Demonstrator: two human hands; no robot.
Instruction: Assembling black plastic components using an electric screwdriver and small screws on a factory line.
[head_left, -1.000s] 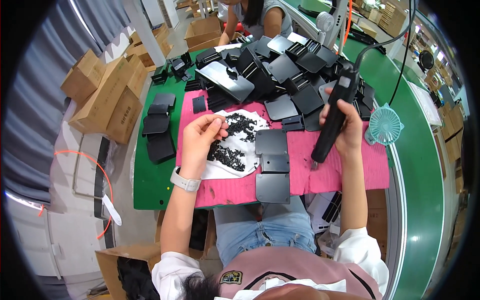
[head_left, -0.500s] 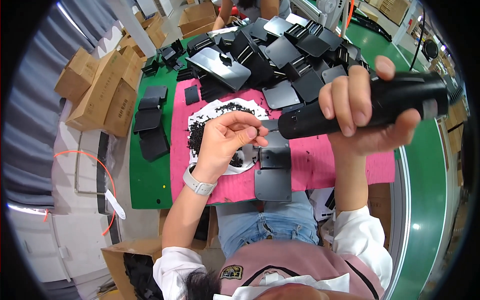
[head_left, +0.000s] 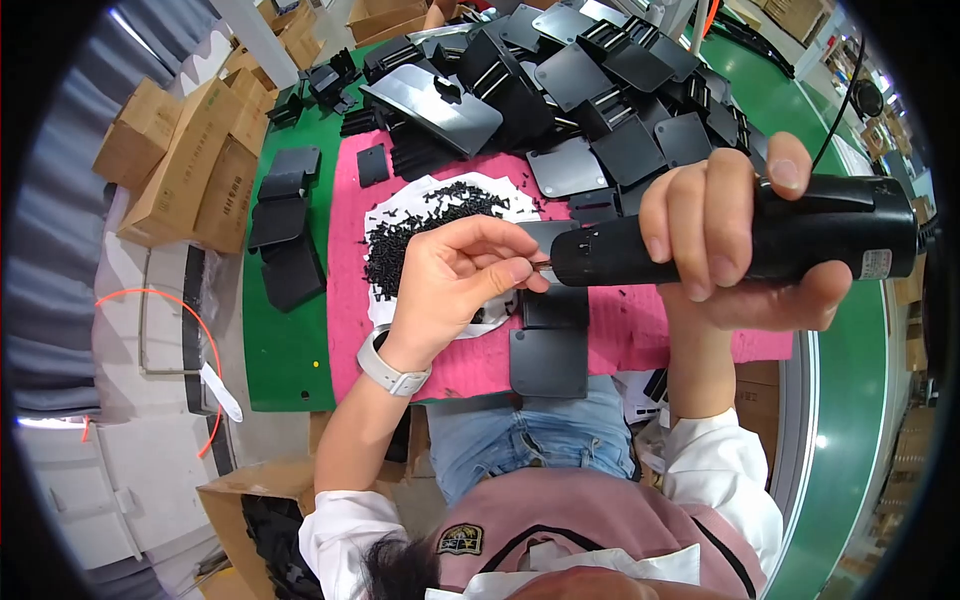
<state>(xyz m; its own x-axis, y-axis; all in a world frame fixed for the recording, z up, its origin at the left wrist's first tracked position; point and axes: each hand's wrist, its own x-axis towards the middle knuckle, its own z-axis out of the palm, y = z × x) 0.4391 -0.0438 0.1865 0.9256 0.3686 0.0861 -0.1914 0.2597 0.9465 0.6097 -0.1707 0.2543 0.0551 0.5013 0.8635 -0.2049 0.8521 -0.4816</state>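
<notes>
My right hand is wrapped round a black electric screwdriver, held level with its nose pointing left. The thumb and forefinger of my left hand pinch a small black screw, mostly hidden by the fingertips, right at the driver's thin bit. Beneath both hands lies a black metal bracket with flat plates, its near plate reaching the table's front edge; my hands and the driver partly cover its far part. Just beyond my left hand, a heap of small black screws rests on a white cloth.
A pink mat covers part of the green table. Black plates and brackets are piled at the back, and more black plates lie at the left. Cardboard boxes stand beyond the left edge. An open carton sits below.
The screwdriver's bit has come to my left fingertips, closing the small gap. The view has shifted slightly, and the person across the table is now mostly out of sight.
</notes>
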